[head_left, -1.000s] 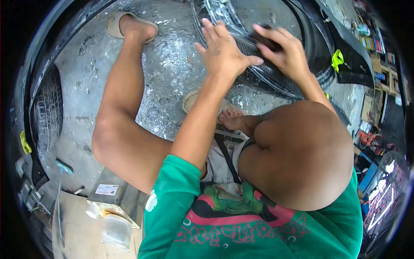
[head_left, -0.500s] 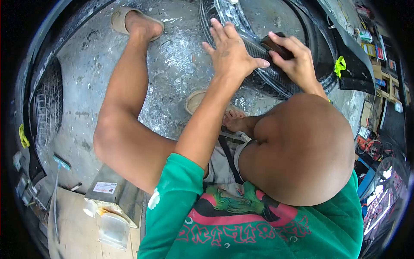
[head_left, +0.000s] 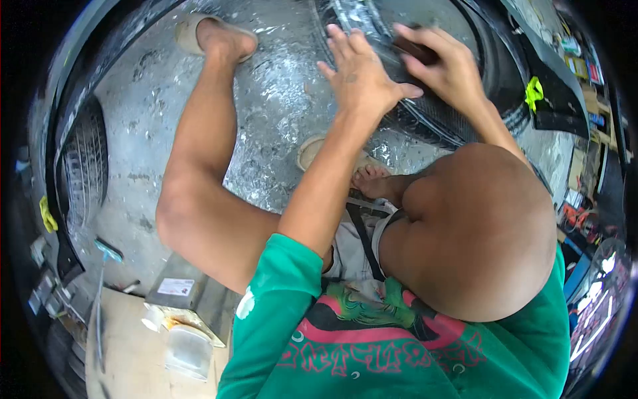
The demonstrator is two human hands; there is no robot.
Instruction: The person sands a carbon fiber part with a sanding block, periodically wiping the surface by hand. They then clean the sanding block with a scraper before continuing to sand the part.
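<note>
The right hand has its fingers curled down and clamped over a small dark block, only a strip of which shows under the knuckles, and presses it onto the ribbed black surface of the bumper panel. The left hand lies flat on the same panel just beside the block, fingers straight and slightly spread, thumb stretched toward the right hand so that the two hands nearly touch; it grips nothing. The panel curves from the top of the view around behind both hands, glossy and wet where the fingers rest, and a yellow-green tag hangs at its edge, well beyond the right wrist from the block. On the near side of the panel, the wet concrete floor glistens with silvery streaks. The person's right foot, in a tan sandal, is planted just below the panel, under the left forearm; the other foot, in a matching sandal, is set farther off to the left of the panel. Both knees are bent up, and a green printed shirt fills the bottom of the view. Far to the left of the panel, another dark car part with a grille stands at the edge of the floor, with a metal can near it.
</note>
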